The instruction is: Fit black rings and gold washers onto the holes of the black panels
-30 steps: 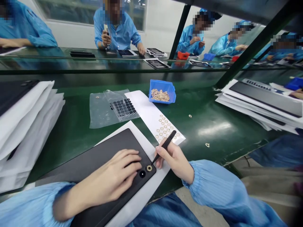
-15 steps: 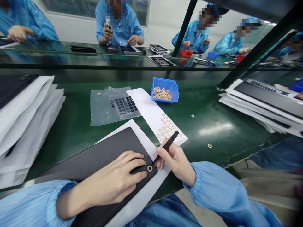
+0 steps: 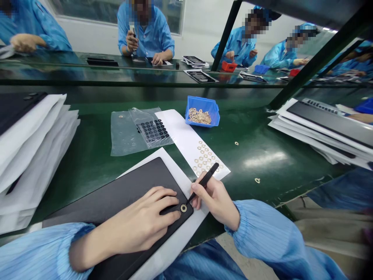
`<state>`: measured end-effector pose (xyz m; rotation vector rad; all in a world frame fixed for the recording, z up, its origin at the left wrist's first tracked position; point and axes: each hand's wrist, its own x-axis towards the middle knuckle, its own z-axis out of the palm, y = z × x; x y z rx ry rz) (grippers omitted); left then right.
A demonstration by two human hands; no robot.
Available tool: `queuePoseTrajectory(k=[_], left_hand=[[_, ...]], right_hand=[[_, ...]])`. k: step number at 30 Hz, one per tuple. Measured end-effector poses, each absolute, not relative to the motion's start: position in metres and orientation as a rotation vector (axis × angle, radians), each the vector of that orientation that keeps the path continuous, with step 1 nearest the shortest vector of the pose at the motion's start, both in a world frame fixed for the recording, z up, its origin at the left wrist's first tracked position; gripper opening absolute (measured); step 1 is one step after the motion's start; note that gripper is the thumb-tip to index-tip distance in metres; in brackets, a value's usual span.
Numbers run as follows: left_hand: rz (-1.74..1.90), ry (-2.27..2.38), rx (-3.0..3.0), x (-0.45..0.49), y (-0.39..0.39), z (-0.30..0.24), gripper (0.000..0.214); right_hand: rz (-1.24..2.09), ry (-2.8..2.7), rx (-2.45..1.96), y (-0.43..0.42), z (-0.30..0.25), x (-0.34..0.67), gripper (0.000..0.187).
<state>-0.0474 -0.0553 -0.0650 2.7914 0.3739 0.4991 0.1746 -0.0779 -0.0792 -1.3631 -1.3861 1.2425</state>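
A flat black panel (image 3: 125,190) lies on a white sheet (image 3: 186,229) in front of me. My left hand (image 3: 145,217) rests on the panel with its fingers stretched out, the fingertips beside a small gold ring (image 3: 183,208) near the panel's right corner. Black tweezers (image 3: 207,177) are pinched in my right hand (image 3: 215,198), and their tip touches or nearly touches the ring's upper right edge. Just beyond that hand, a white backing sheet (image 3: 182,134) carries rows of similar gold rings (image 3: 205,158).
A blue bin (image 3: 217,112) of loose rings stands behind the backing sheet, beside a clear bag (image 3: 125,134) with black rings. Stacked, sheet-wrapped panels sit left (image 3: 35,155) and right (image 3: 323,132). Two stray rings lie at right. Co-workers (image 3: 145,31) sit across the bench.
My hands, the tweezers and the gold ring keep nearly the same positions. Across the bench, a co-worker's hand has lowered onto a panel.
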Motion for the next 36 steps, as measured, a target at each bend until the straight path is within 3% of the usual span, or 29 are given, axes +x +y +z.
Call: queuePoseTrajectory(k=[36], left_hand=[[0.535, 0.594, 2.768, -0.04, -0.069, -0.066, 0.034]], right_hand=[[0.77, -1.749, -1.087, -0.091, -0.08, 0.18, 0.006]])
